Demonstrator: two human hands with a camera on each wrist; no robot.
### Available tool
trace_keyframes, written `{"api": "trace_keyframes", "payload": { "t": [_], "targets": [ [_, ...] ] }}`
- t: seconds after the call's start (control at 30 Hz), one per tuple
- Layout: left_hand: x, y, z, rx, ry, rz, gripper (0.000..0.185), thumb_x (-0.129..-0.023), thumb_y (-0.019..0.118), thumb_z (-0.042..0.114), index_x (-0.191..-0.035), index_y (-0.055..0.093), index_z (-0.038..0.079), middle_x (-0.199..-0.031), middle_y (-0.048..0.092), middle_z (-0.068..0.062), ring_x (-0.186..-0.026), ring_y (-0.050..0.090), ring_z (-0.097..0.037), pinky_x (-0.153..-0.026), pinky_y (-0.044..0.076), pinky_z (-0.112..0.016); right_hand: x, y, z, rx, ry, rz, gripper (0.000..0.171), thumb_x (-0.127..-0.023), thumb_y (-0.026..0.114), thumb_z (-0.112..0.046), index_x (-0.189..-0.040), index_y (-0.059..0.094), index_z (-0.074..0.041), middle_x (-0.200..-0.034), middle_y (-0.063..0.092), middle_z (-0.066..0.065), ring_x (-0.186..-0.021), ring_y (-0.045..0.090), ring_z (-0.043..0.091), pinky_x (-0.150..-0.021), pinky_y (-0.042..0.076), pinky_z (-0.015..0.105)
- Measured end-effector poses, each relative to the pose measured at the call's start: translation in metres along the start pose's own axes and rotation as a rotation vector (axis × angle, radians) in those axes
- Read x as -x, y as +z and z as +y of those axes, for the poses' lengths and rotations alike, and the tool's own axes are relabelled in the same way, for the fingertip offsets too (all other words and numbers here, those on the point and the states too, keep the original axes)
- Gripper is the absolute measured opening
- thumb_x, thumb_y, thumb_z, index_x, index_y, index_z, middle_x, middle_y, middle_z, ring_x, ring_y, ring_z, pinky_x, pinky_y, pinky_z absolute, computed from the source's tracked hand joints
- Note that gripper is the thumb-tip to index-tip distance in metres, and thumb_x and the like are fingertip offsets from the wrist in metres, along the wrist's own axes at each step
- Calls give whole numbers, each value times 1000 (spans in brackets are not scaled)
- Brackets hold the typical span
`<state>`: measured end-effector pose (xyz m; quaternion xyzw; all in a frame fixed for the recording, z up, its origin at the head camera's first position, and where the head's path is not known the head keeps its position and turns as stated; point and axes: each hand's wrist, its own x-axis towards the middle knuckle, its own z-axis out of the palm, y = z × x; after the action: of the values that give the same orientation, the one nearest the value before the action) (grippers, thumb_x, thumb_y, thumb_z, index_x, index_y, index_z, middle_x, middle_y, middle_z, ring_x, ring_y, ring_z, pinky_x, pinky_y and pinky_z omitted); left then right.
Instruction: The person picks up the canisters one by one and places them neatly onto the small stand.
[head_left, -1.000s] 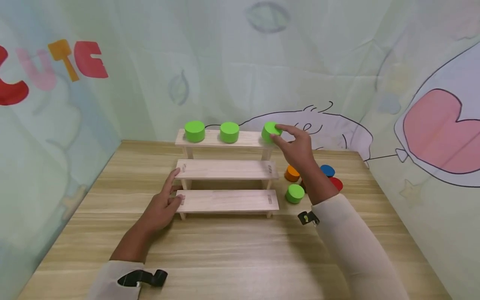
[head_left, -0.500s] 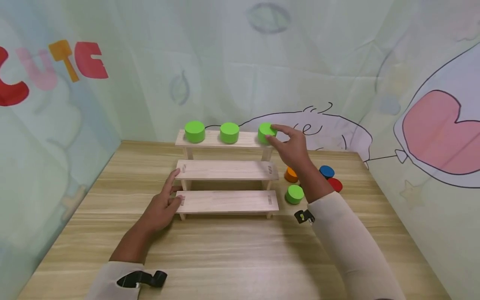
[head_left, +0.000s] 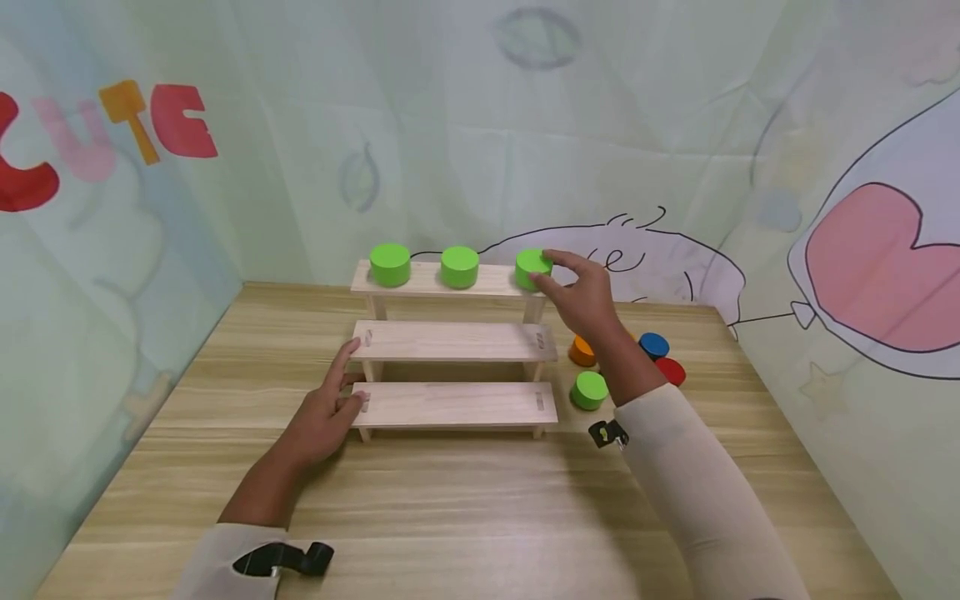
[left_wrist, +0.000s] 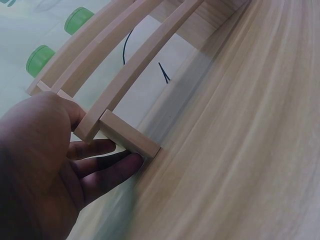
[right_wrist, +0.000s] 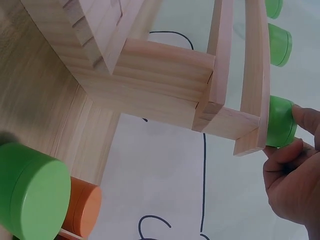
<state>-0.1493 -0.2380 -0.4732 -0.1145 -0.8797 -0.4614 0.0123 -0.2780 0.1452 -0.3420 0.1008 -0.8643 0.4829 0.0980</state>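
At the right end of the top tier [head_left: 426,279] of the wooden stand [head_left: 453,341], your right hand [head_left: 588,298] pinches a green block [head_left: 529,272], while your left hand [head_left: 321,421] grips the stand's left end. Best check that the block sits flat, then release evenly so it doesn't slide.

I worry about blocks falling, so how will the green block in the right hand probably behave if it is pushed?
The green block sits flat on the top shelf and looks wider than tall, so it would probably slide rather than tip. Its round side might let it roll if overturned. No dent shows where the right hand pinches, so it seems stiff.
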Motion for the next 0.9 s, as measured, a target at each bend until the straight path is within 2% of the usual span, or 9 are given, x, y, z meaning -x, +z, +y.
{"api": "trace_keyframes", "payload": {
  "t": [0.3,0.43,0.6,0.9],
  "targets": [
    [0,0,0,-5,-3,2,79,-114,45,15,-177,2,38,-159,50,-40,-127,70,-54,-98,59,-64,2,2,1,-9,4,11,55,-104,77,-25,-155,62,-8,-161,61,11,-155,53,30,-115,55,50],
    [0,1,0,-6,-2,4,79,-114,45,15,-177,2,38,-158,51,-40,-126,71,-54,-97,59,-63,2,2,1,-14,-6,15,61,-102,79,-23,-158,58,-7,-165,57,12,-158,49,31,-123,48,50],
    [0,0,1,-3,1,5,79,-114,45,15,-177,2,38,-158,51,-40,-126,71,-54,-98,59,-63,3,1,2,-20,23,5,67,-101,81,-23,-160,54,-8,-168,54,11,-161,45,30,-129,40,51],
    [0,0,2,-6,2,4,79,-114,44,14,-177,2,38,-158,51,-39,-126,71,-53,-97,59,-62,12,-5,1,2,39,0,70,-100,81,-24,-162,52,-12,-170,51,9,-162,43,30,-123,48,52]
  ]
}}
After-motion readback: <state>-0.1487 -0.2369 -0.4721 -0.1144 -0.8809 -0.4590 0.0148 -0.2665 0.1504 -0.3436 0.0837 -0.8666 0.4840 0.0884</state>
